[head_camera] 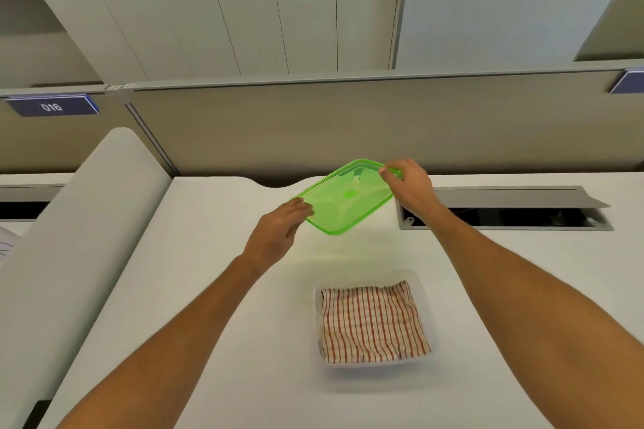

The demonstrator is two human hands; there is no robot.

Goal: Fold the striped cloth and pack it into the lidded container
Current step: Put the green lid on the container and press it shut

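Both hands hold the green lid (343, 197) in the air above the tabletop (223, 219), one at each end. Left hand (278, 230): grip clamped on the lid's near-left corner, thumb on top, fingers hidden beneath. Right hand (409, 186): grip pinching the far-right edge, fingertips curled over the rim. The lid tilts, its left end lower; a two-handed hold at opposite ends likely keeps the thin plastic level enough to line up with a rim. The cloth (373, 322) lies folded inside the clear container (427, 299), which stands on the tabletop well below and nearer the person than either grip, between the forearms. The cloth fills the container's floor and sits below its rim, so packing looks done; closing appears to be the step in hand. Judgement: the lid must come toward the person and down, its corners matched to the container's. Risk: a raised fold catching under the seal.
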